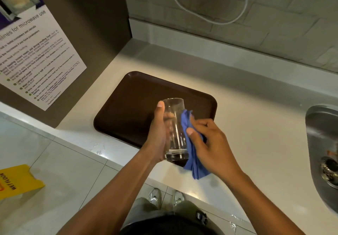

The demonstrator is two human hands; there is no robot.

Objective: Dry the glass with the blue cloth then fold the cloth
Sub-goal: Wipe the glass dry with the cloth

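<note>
Glass partly hidden by left hand and blue cloth

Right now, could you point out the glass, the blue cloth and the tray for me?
glass [174, 125]: head view, on its clear side wall.
blue cloth [196, 169]: head view, on the bunch hanging below the right hand.
tray [131, 99]: head view, on its bare brown floor.

glass: clear, smooth, glossy
cloth: blue fabric, matt (bunched)
tray: brown plastic, matt
sink: brushed metal
counter: smooth, pale
</note>
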